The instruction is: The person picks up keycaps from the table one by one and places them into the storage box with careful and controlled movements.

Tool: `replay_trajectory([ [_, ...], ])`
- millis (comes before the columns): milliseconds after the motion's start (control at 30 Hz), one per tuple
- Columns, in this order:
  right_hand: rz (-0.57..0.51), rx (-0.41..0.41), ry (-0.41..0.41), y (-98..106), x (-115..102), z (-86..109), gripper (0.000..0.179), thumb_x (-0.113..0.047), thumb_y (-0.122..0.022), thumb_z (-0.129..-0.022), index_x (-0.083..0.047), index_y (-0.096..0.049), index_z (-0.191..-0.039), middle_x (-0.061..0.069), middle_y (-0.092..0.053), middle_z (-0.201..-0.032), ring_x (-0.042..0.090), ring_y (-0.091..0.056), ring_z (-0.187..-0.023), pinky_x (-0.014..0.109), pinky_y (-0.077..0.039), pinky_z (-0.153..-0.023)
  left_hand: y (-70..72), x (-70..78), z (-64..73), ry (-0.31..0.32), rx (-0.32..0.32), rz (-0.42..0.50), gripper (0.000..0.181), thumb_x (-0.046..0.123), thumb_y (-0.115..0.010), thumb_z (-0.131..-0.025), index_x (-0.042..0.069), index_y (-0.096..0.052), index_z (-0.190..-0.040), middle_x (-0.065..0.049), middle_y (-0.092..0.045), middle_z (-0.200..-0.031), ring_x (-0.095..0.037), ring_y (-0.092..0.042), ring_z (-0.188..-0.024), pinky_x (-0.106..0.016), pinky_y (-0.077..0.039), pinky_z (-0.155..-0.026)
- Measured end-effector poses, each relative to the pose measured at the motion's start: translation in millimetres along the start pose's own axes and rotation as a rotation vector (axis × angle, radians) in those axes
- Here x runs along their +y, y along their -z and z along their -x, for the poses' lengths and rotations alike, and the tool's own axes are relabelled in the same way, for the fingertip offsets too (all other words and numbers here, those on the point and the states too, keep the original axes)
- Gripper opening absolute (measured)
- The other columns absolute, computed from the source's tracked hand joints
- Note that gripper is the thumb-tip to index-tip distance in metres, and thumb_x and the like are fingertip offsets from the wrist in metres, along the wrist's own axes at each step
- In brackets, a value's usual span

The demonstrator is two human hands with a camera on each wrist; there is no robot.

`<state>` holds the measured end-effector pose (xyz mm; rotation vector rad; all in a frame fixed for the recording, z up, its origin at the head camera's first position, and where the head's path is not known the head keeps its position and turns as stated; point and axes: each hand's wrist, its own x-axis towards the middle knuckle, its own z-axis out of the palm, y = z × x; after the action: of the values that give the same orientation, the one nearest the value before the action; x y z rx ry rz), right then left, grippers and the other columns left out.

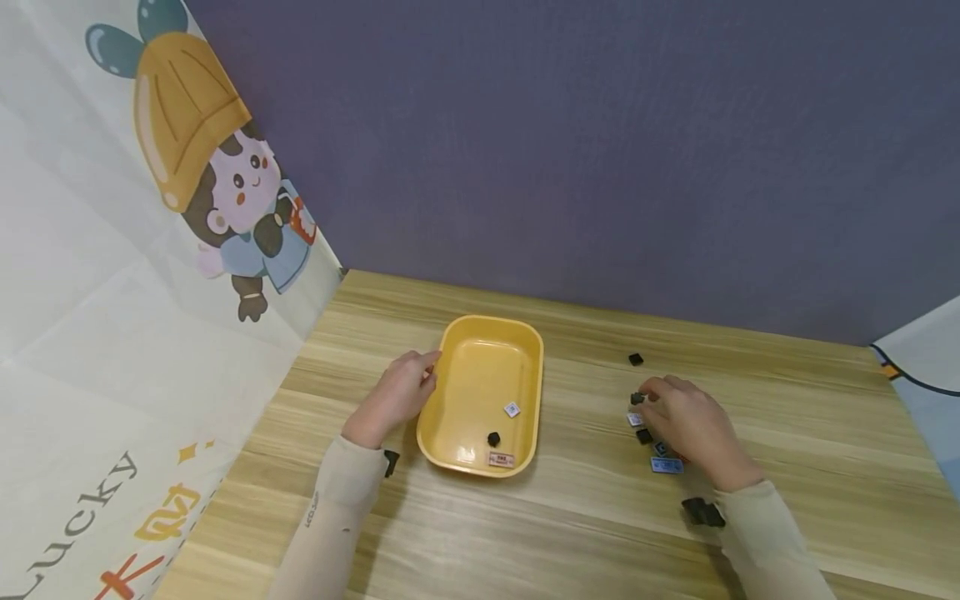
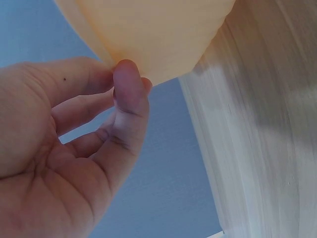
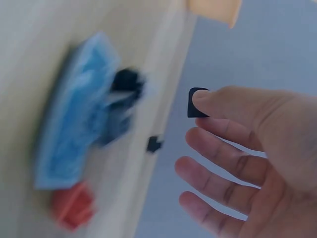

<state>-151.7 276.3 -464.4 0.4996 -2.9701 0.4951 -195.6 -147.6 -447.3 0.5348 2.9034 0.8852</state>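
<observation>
My left hand point(image 1: 397, 392) pinches the left rim of a yellow tray point(image 1: 480, 375) between thumb and fingers. In the tray lie a white keycap point(image 1: 512, 409), a black keycap point(image 1: 493, 438) and a longer pink keycap point(image 1: 501, 460). To the right, my right hand point(image 1: 693, 421) holds a small black keycap point(image 3: 192, 108) between thumb and index finger, above the table; the other fingers are spread. Below it on the table are a white keycap point(image 1: 634, 419), another black one point(image 1: 644, 436), a dark blue one point(image 1: 662, 448), a long blue keycap point(image 1: 667, 466) and a red keycap point(image 3: 74, 206).
A lone black keycap point(image 1: 636, 359) lies farther back on the wooden table point(image 1: 585, 517). A blue-grey wall panel point(image 1: 570, 167) rises behind the table's back edge. On the left hangs a white printed sheet point(image 1: 97, 333). Dark objects show beside both sleeves.
</observation>
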Motion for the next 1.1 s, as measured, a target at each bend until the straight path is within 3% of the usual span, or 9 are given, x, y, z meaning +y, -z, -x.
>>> replay_trajectory([
  [367,0.014,0.126,0.199,15.1,-64.8,-28.4,0.024,-0.019,-0.081,-0.085,-0.009,-0.072,-0.105,0.005,-0.067,-0.093,0.022,-0.064,-0.077,0.039,-0.053,-0.061,1.4,0.5,0.0,0.028,-0.013,-0.009,0.041,0.0,-0.058,-0.098,-0.007,-0.054,-0.138,-0.015,-0.062,-0.102,-0.021,-0.06,-0.083,-0.026,-0.055,-0.068],
  [567,0.008,0.194,0.319,15.7,-102.0,-41.2,0.025,-0.019,-0.083,-0.083,-0.008,-0.072,-0.103,0.004,-0.069,-0.094,0.024,-0.065,-0.083,0.042,-0.056,-0.069,1.7,1.3,0.2,0.016,-0.017,-0.006,0.041,-0.001,-0.057,-0.098,-0.008,-0.054,-0.138,-0.015,-0.062,-0.101,-0.02,-0.06,-0.081,-0.025,-0.054,-0.065],
  [733,0.001,0.173,0.381,12.7,-125.6,-47.2,0.026,-0.019,-0.083,-0.082,-0.008,-0.072,-0.103,0.002,-0.067,-0.093,0.022,-0.065,-0.085,0.042,-0.056,-0.078,1.5,1.2,-0.6,0.01,-0.012,-0.019,0.041,-0.001,-0.058,-0.097,-0.009,-0.055,-0.137,-0.015,-0.062,-0.099,-0.02,-0.059,-0.081,-0.026,-0.054,-0.066],
  [933,0.01,0.145,0.442,3.5,-142.1,-50.3,0.025,-0.021,-0.084,-0.083,-0.01,-0.072,-0.102,0.001,-0.068,-0.096,0.02,-0.065,-0.086,0.038,-0.056,-0.075,1.5,1.3,-1.1,0.02,-0.017,-0.019,0.042,0.0,-0.058,-0.097,-0.008,-0.055,-0.137,-0.015,-0.062,-0.098,-0.019,-0.058,-0.08,-0.026,-0.054,-0.066],
  [1100,0.016,0.125,0.426,0.2,-146.3,-49.6,0.026,-0.023,-0.084,-0.083,-0.012,-0.073,-0.104,0.001,-0.068,-0.101,0.019,-0.064,-0.091,0.039,-0.055,-0.079,2.1,1.4,-0.6,0.027,-0.022,-0.019,0.042,0.0,-0.057,-0.097,-0.008,-0.054,-0.138,-0.014,-0.062,-0.098,-0.018,-0.057,-0.078,-0.025,-0.054,-0.064],
])
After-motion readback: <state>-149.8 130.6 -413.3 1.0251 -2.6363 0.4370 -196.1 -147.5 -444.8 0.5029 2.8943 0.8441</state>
